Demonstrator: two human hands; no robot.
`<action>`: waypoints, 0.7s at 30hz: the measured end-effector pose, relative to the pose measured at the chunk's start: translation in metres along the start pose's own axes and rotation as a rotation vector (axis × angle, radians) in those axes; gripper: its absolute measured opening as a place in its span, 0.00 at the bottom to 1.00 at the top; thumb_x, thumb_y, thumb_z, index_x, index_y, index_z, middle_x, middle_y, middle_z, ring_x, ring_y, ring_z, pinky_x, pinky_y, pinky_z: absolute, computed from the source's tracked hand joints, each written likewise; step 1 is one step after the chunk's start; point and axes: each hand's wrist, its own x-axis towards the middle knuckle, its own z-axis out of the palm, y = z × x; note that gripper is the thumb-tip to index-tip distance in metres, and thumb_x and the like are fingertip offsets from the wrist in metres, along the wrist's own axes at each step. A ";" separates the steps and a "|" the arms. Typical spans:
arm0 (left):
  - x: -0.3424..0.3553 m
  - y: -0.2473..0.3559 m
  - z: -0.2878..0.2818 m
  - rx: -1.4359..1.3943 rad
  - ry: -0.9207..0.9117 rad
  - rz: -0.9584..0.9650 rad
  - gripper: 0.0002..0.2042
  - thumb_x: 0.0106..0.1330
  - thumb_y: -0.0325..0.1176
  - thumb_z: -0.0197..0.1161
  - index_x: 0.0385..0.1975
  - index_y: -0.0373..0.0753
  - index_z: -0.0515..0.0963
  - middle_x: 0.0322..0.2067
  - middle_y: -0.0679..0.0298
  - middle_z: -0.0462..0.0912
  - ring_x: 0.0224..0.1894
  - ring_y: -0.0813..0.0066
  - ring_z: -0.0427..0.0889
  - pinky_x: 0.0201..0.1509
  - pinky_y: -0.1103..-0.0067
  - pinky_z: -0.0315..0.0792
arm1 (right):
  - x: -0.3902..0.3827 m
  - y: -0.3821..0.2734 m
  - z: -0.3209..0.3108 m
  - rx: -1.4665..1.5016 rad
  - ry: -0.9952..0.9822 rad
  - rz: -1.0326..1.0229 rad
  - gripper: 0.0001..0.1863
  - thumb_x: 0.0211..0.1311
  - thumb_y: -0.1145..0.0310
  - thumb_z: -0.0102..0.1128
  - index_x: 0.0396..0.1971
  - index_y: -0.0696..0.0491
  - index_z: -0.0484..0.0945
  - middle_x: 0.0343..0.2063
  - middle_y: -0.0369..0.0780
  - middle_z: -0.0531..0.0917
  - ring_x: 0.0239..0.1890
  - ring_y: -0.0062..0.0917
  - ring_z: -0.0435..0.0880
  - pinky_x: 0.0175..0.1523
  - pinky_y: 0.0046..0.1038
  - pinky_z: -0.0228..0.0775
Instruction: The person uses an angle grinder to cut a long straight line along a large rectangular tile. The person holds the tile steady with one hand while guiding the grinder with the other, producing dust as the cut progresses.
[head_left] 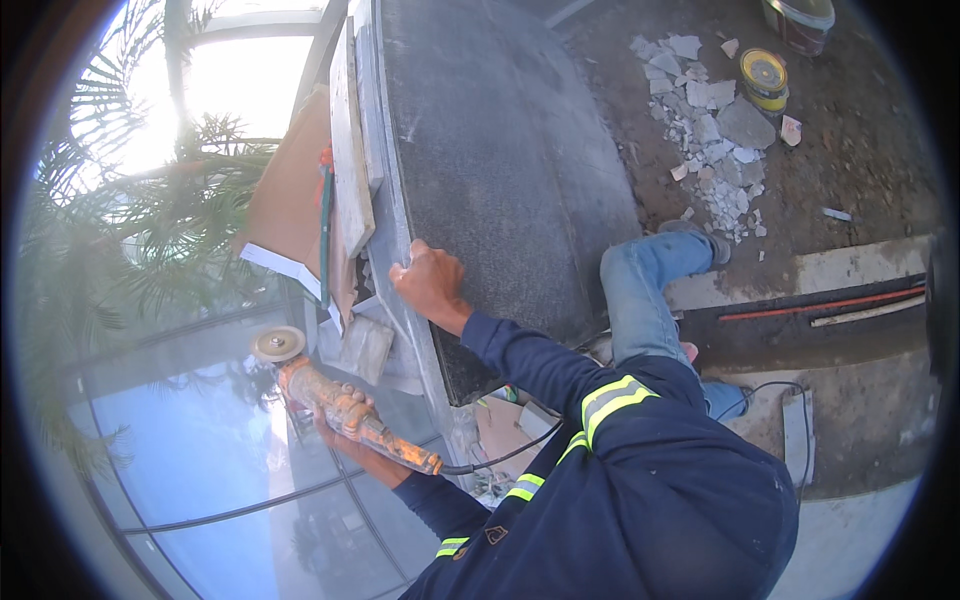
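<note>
My left hand (335, 408) is wrapped around the dusty orange body of an angle grinder (365, 422). Its round cutting disc (278, 343) points away from me, apart from the slab, and a black cord trails from the handle's rear end. My right hand (430, 285) rests at the left edge of a large dark grey stone slab (490, 170). Its fingers are curled closed at the slab's pale rim; whether something small is pinched in them is hidden.
Boards (350, 150) and a green level-like bar (325, 235) lean beyond the slab. Below stands glass paneling (200, 440); palm fronds (190, 210) hang at left. Rubble (715, 125), a yellow can (764, 75) and a bucket (800, 22) sit on the dirt at right, near a trench with pipes (820, 305).
</note>
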 end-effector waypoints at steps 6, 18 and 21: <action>0.000 -0.001 -0.014 -0.040 0.000 -0.014 0.32 0.72 0.52 0.62 0.57 0.26 0.67 0.42 0.47 0.78 0.40 0.53 0.84 0.37 0.61 0.83 | 0.006 0.001 -0.019 0.071 -0.165 0.097 0.20 0.55 0.61 0.65 0.39 0.63 0.84 0.32 0.57 0.89 0.37 0.53 0.90 0.47 0.48 0.81; 0.001 -0.012 -0.010 -0.117 0.094 -0.018 0.31 0.70 0.51 0.62 0.57 0.26 0.68 0.39 0.44 0.80 0.34 0.52 0.86 0.34 0.59 0.85 | 0.018 0.025 -0.009 0.387 -0.148 0.010 0.16 0.57 0.64 0.70 0.34 0.65 0.83 0.27 0.44 0.88 0.28 0.26 0.84 0.37 0.33 0.75; 0.001 -0.016 -0.011 -0.101 0.090 -0.003 0.32 0.70 0.52 0.62 0.57 0.26 0.68 0.39 0.45 0.81 0.34 0.54 0.87 0.34 0.60 0.85 | 0.016 0.022 -0.014 0.451 -0.138 -0.004 0.11 0.58 0.67 0.69 0.31 0.62 0.82 0.24 0.37 0.83 0.26 0.18 0.77 0.32 0.28 0.70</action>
